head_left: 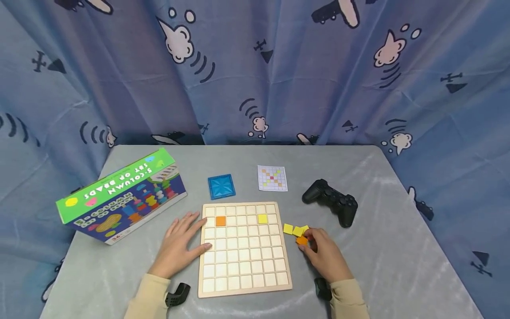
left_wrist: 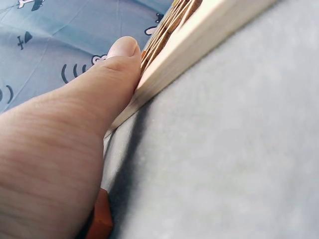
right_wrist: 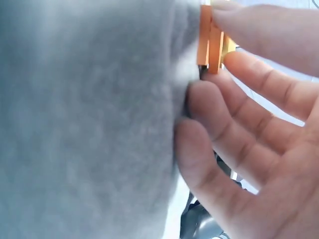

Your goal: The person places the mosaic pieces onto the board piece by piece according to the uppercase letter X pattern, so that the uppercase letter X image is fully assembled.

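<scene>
A wooden grid board (head_left: 245,293) lies in front of me, with one orange tile (head_left: 221,221) and one yellow tile (head_left: 262,219) in its second row from the far side. My left hand (head_left: 179,243) rests at the board's left edge, fingers spread, thumb against the rim. To the right of the board, my right hand (head_left: 324,254) pinches an orange tile (right_wrist: 215,47) between thumb and index finger. Another orange tile (right_wrist: 204,37) lies against it, beneath. Several loose yellow tiles (head_left: 288,228) sit just beyond those fingertips.
A black game controller (head_left: 330,201) lies at the right. Behind the board are a blue square tray (head_left: 221,186) and a small card with a coloured grid pattern (head_left: 272,178). A green and blue toy box (head_left: 123,197) stands at the left; a patterned curtain (head_left: 255,71) hangs behind the table.
</scene>
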`<state>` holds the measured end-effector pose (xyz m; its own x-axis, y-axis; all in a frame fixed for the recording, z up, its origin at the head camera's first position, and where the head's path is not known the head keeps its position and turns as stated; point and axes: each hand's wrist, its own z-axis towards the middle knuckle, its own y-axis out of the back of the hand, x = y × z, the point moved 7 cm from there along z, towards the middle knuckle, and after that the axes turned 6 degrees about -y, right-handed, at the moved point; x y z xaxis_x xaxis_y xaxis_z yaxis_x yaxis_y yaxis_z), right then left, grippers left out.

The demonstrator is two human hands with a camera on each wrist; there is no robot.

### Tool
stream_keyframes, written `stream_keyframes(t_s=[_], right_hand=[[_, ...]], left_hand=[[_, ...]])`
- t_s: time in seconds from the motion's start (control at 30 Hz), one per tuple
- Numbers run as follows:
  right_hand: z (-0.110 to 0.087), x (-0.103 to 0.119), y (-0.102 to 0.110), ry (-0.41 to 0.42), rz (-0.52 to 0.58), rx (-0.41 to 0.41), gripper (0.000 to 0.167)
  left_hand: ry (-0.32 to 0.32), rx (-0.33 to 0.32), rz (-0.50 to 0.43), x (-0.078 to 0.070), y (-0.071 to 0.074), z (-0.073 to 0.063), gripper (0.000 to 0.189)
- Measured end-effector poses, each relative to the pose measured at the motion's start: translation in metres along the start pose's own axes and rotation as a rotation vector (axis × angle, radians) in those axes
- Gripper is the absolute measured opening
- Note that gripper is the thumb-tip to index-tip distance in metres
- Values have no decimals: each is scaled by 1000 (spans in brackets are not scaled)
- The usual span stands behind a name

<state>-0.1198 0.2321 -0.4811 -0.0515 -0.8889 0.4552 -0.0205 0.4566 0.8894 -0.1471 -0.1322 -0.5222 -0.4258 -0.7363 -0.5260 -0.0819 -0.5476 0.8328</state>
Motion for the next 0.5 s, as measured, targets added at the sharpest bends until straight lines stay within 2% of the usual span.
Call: stream_keyframes(t_s=[0.37, 0.5], right_hand=[[-7, 2, 5, 33, -12, 6, 29], [-9, 4, 8, 14, -14, 33, 28]], left_hand=[[1, 0, -2, -1, -2, -1, 75], [-3, -7, 0, 0, -1, 0, 74]])
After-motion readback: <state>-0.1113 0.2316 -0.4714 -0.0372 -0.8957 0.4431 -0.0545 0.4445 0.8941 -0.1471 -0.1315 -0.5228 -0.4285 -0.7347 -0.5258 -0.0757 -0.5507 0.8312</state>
